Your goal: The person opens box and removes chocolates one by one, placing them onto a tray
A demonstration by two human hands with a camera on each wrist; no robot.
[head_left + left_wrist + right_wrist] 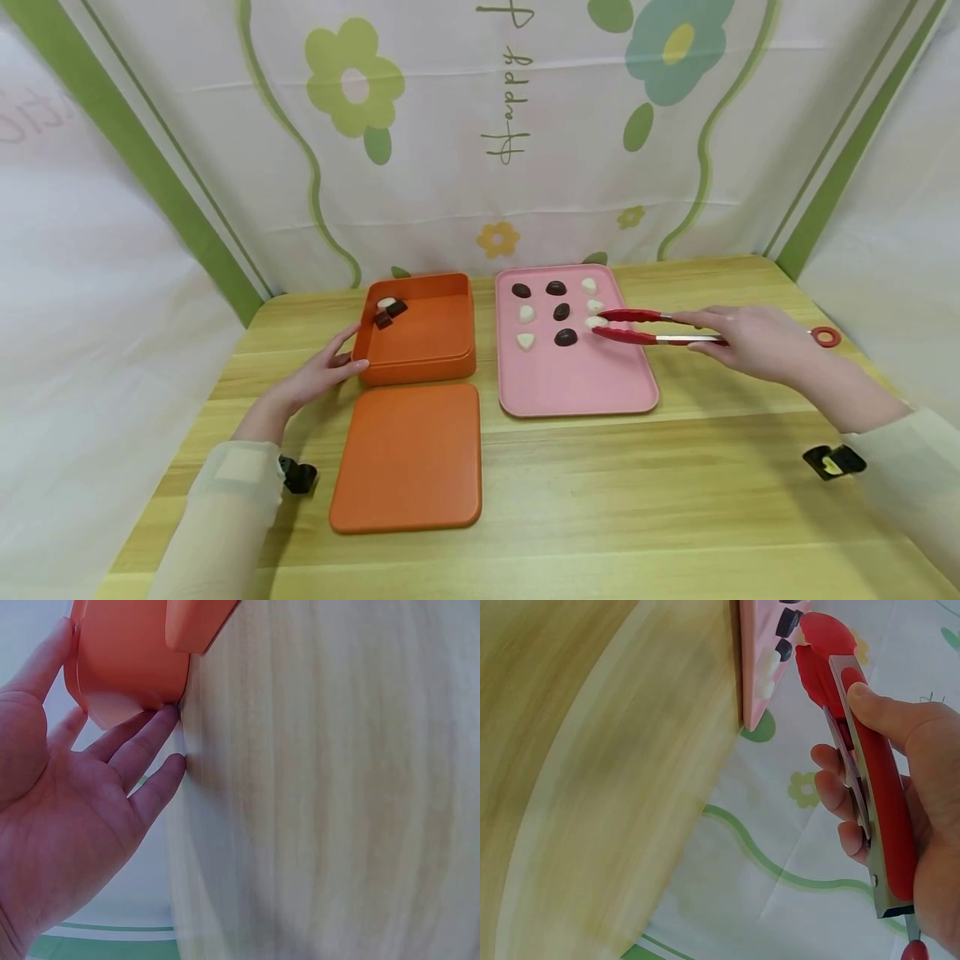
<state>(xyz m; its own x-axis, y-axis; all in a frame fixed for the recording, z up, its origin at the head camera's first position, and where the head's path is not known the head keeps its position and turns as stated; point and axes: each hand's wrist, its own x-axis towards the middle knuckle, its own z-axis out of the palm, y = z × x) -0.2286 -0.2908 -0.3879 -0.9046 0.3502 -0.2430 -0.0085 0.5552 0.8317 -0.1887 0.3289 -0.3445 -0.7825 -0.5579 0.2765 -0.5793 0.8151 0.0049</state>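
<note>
My right hand grips a pair of red-tipped tongs, thumb on one arm and fingers around the other. The tongs' tips are parted at a white chocolate on the right side of the pink tray. Rows of dark chocolates and white ones lie on that tray. My left hand rests with extended fingers against the left side of an open orange box, its thumb by the front corner. Inside the box, dark chocolates and a white piece sit in the back left.
An orange square lid lies flat in front of the box. Both stand on a light wooden table. Behind the table hangs a flowered curtain, with white cloth at either side.
</note>
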